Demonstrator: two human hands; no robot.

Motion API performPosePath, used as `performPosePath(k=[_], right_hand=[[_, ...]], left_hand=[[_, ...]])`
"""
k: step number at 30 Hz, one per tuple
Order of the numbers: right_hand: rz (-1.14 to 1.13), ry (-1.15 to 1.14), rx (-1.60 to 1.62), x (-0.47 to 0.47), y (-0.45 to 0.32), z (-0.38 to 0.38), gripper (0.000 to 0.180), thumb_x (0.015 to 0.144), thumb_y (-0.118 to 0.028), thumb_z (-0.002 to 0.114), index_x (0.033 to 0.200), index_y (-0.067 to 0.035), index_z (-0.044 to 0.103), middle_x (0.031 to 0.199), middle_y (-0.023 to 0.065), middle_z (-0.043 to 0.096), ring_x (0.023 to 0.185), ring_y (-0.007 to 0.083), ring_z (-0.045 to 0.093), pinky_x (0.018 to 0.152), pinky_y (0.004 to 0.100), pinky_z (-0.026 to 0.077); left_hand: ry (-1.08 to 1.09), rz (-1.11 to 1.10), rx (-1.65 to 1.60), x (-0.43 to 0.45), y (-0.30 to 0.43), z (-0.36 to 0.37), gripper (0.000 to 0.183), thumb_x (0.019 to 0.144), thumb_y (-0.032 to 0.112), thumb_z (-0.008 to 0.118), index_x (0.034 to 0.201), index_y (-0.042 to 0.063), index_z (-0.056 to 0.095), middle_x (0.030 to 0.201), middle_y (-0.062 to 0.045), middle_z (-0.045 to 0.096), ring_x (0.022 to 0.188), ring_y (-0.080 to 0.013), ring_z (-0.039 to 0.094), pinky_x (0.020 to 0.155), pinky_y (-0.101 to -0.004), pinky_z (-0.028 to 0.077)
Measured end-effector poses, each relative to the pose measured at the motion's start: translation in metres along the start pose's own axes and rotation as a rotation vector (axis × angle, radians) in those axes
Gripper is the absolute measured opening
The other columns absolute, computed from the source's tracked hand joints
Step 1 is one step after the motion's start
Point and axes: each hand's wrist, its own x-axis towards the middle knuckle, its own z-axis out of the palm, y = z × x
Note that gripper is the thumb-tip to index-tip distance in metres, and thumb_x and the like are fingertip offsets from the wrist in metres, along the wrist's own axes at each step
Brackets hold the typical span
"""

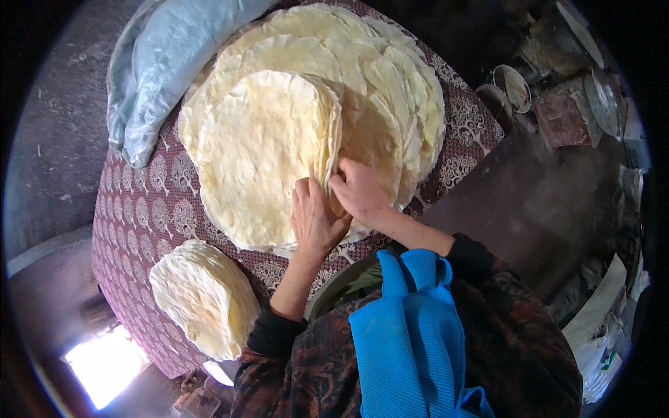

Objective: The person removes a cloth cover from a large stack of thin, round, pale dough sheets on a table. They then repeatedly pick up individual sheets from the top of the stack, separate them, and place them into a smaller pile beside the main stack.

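Note:
A stack of thin round flatbreads [261, 151], folded along its right side, rests on a wider pile of flat, overlapping flatbreads [381, 78]. At the lower right edge of the folded stack, my left hand [316, 217] has its fingers on the top layer and its thumb by the edge. Close beside it, my right hand [360, 190] pinches the same edge with curled fingers. The fingertips of the right hand are partly hidden. Another thick folded stack of flatbread [201, 298] sits apart, at the table's lower left.
A patterned maroon cloth [141, 209] covers the table. Bluish clear plastic sheeting [172, 57] lies bunched at the upper left. Blue mesh fabric [410, 329] hangs over my front. A bowl [512, 88] and other vessels stand off the table at right. Bright light enters through an opening [107, 366].

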Motion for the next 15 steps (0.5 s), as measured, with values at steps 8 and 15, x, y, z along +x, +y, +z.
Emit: performPosePath(k=[8,15], right_hand=[[-0.144,-0.239,0.238,0.019,-0.02,-0.018,0.018,0.087,-0.022,0.059,0.094,-0.006,0.066,0.081,0.0094,0.069,0.067,0.0222,0.066,0.062,0.0341,0.051],[-0.061,0.251,0.486,0.147,0.043,-0.044,0.015,0.084,-0.012,0.063,0.093,0.0,0.063,0.08,0.0072,0.066,0.063,0.0118,0.059,0.057,0.0295,0.049]], left_hand=[[0.038,-0.707,-0.927,0.037,-0.148,-0.112,0.034,0.073,0.01,0.072,0.103,0.0,0.062,0.093,-0.01,0.064,0.08,-0.02,0.061,0.071,-0.0305,0.052],[0.072,-0.611,-1.108,0.114,-0.132,-0.31,0.063,0.082,0.031,0.063,0.131,-0.004,0.046,0.117,-0.021,0.06,0.099,-0.0329,0.063,0.086,-0.0431,0.053]])
